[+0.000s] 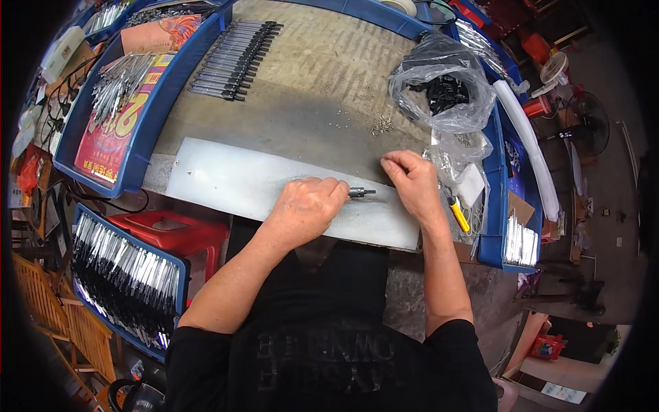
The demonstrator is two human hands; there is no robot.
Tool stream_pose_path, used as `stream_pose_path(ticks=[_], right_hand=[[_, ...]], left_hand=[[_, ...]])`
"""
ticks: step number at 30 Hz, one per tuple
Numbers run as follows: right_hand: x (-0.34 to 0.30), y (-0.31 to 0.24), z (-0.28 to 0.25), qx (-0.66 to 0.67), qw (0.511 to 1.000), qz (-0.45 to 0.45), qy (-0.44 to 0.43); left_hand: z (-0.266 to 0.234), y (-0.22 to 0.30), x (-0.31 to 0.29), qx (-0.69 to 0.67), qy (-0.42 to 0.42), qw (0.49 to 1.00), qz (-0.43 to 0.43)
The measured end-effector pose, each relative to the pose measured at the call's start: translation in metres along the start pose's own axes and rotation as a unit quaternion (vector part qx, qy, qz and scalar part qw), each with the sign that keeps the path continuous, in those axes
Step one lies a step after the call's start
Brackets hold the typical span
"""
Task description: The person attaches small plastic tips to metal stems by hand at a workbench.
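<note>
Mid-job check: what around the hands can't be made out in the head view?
All in the head view:
1. The rear of the dark barrel: hidden inside the closed left hand.
2. Anything pinched by the right hand: too small, or covered by its own grip.
3. The count of small metal pieces: tiny and heaped together.
4. The lower black parts: covered by those above and the crumpled clear bag.

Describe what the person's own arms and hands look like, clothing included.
The left hand and right hand are ungloved, with no ring or watch visible. The forearms are bare up to short black sleeves, part of a black top with dark lettering.
</note>
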State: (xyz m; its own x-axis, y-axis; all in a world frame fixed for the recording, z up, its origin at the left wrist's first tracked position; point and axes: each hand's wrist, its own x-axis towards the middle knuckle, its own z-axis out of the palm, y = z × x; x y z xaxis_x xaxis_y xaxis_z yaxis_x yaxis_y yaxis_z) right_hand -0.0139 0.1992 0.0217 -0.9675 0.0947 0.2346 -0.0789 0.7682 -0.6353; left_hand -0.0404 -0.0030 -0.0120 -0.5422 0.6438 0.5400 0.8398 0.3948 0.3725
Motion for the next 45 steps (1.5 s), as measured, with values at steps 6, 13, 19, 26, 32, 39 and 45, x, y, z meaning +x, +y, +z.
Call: stream_pose_path(ticks=[6, 13, 19, 26, 32, 39, 45], right_hand=[[0.024, 0.024, 0.006, -0.052, 0.997, -0.038, 0.044], [0.042, 0.040, 0.017, -0.098, 0.987, -0.117, 0.043], [0.050, 0.043, 0.021, -0.155, 0.967, -0.201, 0.024], [0.052, 0.039, 0.019, -0.235, 0.949, -0.211, -0.011], [0.034, 0.014, 0.006, -0.002, 1.000, 0.019, -0.015], [0.000, -0.008, -0.005, 0.332, 0.923, 0.151, -0.118], [-0.019, -0.024, 0.005, 0.152, 0.985, -0.018, -0.080]], left_hand=[[0.000, -0.001, -0.001, 0.005, -0.008, 1.000, -0.001], [0.002, -0.001, 0.000, -0.006, -0.001, 1.000, 0.002], [-0.002, 0.000, 0.002, -0.008, 0.008, 1.000, 0.006], [0.000, 0.000, 0.002, 0.001, 0.007, 1.000, 0.004], [0.001, -0.001, 0.000, -0.004, 0.009, 1.000, -0.001], [0.003, -0.002, -0.002, 0.009, -0.006, 1.000, -0.001], [0.002, -0.001, -0.001, 0.009, -0.007, 1.000, -0.004]])
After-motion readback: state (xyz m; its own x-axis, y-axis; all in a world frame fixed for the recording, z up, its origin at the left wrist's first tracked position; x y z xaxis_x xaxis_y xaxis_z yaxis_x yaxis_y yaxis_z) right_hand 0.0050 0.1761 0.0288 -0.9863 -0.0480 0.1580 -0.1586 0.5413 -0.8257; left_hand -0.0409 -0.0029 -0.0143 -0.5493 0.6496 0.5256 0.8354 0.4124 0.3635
